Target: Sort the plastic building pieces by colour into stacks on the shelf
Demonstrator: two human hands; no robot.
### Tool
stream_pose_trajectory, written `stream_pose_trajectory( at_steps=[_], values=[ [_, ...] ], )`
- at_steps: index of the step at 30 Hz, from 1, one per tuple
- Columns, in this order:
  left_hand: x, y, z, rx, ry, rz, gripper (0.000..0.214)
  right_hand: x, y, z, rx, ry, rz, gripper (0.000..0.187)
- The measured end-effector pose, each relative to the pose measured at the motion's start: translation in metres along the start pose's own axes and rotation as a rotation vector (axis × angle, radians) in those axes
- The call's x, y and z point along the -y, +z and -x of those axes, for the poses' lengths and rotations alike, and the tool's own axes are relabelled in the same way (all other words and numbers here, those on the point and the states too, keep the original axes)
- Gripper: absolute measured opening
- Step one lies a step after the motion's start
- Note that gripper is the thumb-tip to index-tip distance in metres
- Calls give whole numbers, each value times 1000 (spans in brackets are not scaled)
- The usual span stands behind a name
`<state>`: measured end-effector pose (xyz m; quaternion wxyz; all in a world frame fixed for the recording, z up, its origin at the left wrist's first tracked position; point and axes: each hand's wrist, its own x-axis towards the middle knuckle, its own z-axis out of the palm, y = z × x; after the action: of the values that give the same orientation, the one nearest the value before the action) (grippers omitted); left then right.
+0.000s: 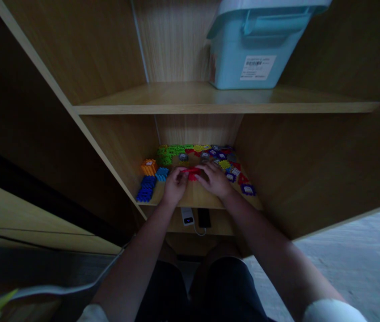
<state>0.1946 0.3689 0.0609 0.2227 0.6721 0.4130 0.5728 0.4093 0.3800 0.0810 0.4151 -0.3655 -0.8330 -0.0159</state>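
Both of my hands meet over the middle shelf around a red toothed plastic piece [192, 173], which looks like an interlocking building block. My left hand [175, 184] pinches its left end, while my right hand [214, 179] grips the right end between thumb and fingers. To the left stand stacks of such pieces: orange [149, 167], light blue [162, 174] and dark blue [145, 188]. Green pieces [166, 155] lie behind them. Right of my right hand, loose purple pieces [248, 190], a yellow piece [224, 165] and red pieces [242, 179] are scattered.
A light blue lidded bin [253, 49] stands on the upper shelf [176, 98], above my hands. On the lower shelf lie a white power bank [187, 216] and a black phone [204, 218] with a cable. Cabinet side walls [293, 165] flank the shelf.
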Motion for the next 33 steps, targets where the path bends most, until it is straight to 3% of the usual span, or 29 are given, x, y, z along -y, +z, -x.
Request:
stream_pose_trajectory(
  at_steps=[6, 20, 28, 33],
  values=[
    [-5, -5, -2, -24, 144, -75, 16, -1, 2, 1, 27, -66, 8, 34],
    [-2, -5, -1, 4, 165, -43, 22, 1, 3, -1, -44, -34, -241, 18],
    [11, 2, -2, -45, -8, -106, 34, -19, 9, 6, -120, 277, -274, 28],
    [14, 5, -2, -7, -55, -110, 29, -31, 17, 8, -45, 275, -319, 34]
  ],
)
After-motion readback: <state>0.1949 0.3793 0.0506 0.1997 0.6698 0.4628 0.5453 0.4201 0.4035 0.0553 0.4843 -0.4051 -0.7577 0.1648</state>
